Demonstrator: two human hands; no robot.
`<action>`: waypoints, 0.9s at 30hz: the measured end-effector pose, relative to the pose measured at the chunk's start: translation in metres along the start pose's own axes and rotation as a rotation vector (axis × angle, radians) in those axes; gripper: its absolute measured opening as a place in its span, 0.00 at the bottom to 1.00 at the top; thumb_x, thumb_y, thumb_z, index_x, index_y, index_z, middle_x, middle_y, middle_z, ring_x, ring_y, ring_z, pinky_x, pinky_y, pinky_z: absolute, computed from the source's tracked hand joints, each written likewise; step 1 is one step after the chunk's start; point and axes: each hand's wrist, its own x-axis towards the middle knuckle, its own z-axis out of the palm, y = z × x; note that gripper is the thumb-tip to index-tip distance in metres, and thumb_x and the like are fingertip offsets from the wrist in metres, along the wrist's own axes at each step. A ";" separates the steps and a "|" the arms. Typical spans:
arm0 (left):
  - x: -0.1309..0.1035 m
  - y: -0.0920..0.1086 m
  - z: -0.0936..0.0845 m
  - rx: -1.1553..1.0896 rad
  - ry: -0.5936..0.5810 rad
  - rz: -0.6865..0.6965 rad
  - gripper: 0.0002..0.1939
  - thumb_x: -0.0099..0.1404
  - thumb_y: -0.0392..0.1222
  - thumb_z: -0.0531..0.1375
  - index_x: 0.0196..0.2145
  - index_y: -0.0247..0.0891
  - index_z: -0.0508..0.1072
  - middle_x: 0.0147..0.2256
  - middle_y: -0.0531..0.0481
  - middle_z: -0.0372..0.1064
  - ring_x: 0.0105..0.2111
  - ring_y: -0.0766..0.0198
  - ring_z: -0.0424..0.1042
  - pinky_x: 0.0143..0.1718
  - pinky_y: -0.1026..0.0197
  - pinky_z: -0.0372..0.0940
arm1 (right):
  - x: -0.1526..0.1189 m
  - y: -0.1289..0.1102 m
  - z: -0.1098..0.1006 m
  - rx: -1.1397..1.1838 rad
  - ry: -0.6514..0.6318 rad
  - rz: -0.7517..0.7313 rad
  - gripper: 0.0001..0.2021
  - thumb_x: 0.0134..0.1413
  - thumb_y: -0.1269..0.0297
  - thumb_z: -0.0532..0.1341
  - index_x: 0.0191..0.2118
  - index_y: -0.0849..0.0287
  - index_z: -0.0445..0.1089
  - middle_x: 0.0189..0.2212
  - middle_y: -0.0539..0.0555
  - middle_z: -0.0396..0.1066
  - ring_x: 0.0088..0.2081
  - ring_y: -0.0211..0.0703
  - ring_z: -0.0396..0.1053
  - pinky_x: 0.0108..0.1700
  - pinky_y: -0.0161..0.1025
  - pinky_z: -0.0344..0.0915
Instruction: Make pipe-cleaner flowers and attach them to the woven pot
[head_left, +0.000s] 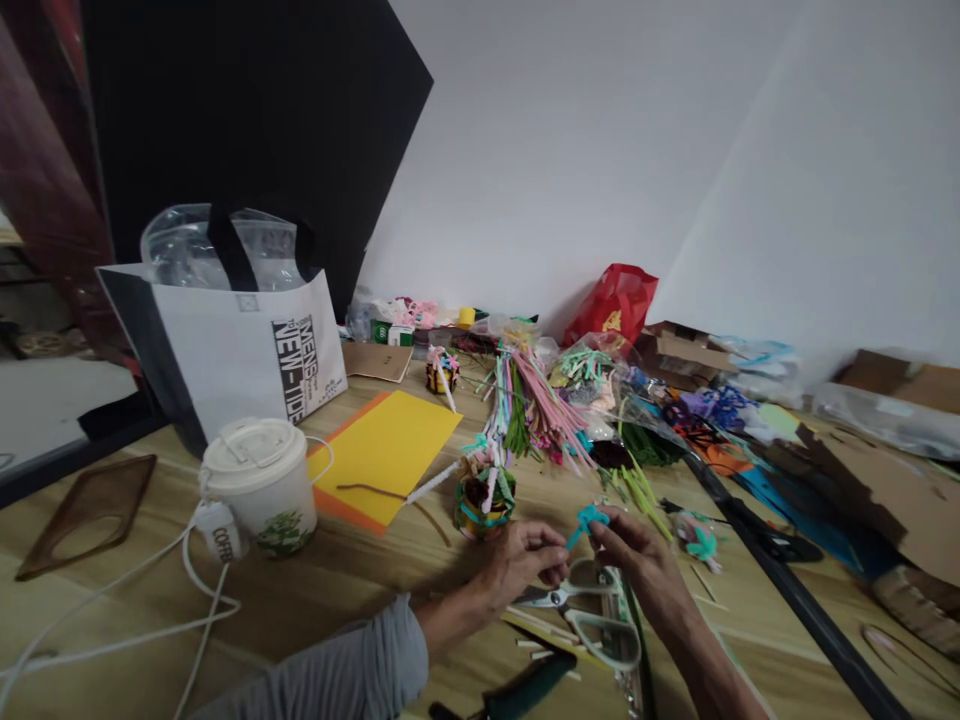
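A small turquoise pipe-cleaner piece is held up between my two hands. Its looped top is pinched in my right hand, and the fingers of my left hand close on its thin lower end. Just beneath lie scissors with pale handles, blades toward the left. A small decorated pot wrapped in coloured pipe cleaners stands beyond my left hand. Dark-green-handled pliers rest near the front edge of the view, among short cut sticks.
Bundles of pipe cleaners spread across the middle. Yellow paper lies left of them. A lidded white cup, a cable and a large white bag stand at left. Cardboard and a black strip are at right.
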 end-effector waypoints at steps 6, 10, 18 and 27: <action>-0.007 0.003 -0.003 0.013 -0.013 -0.036 0.19 0.49 0.56 0.65 0.26 0.35 0.72 0.22 0.52 0.69 0.21 0.68 0.65 0.27 0.64 0.59 | 0.016 -0.042 0.005 -0.082 -0.071 -0.121 0.16 0.46 0.51 0.68 0.37 0.57 0.74 0.27 0.51 0.69 0.27 0.39 0.65 0.29 0.34 0.65; -0.013 -0.002 -0.010 0.075 -0.031 -0.089 0.20 0.47 0.57 0.66 0.26 0.36 0.73 0.22 0.52 0.69 0.22 0.66 0.65 0.28 0.63 0.58 | 0.027 -0.061 0.028 -0.074 -0.128 -0.203 0.16 0.46 0.50 0.68 0.36 0.57 0.73 0.26 0.51 0.68 0.27 0.41 0.65 0.29 0.36 0.67; -0.012 -0.017 -0.025 0.141 -0.101 -0.117 0.23 0.47 0.61 0.66 0.27 0.36 0.75 0.23 0.52 0.70 0.23 0.66 0.66 0.29 0.63 0.59 | 0.052 -0.050 0.056 -0.122 -0.242 -0.341 0.15 0.48 0.50 0.66 0.37 0.56 0.75 0.33 0.54 0.70 0.29 0.41 0.66 0.29 0.36 0.69; -0.012 -0.019 -0.028 0.090 -0.109 -0.105 0.24 0.46 0.62 0.67 0.27 0.37 0.74 0.23 0.53 0.69 0.24 0.66 0.67 0.30 0.63 0.60 | 0.064 -0.038 0.057 -0.151 -0.390 -0.362 0.12 0.53 0.54 0.64 0.38 0.55 0.76 0.34 0.54 0.70 0.33 0.43 0.67 0.30 0.36 0.69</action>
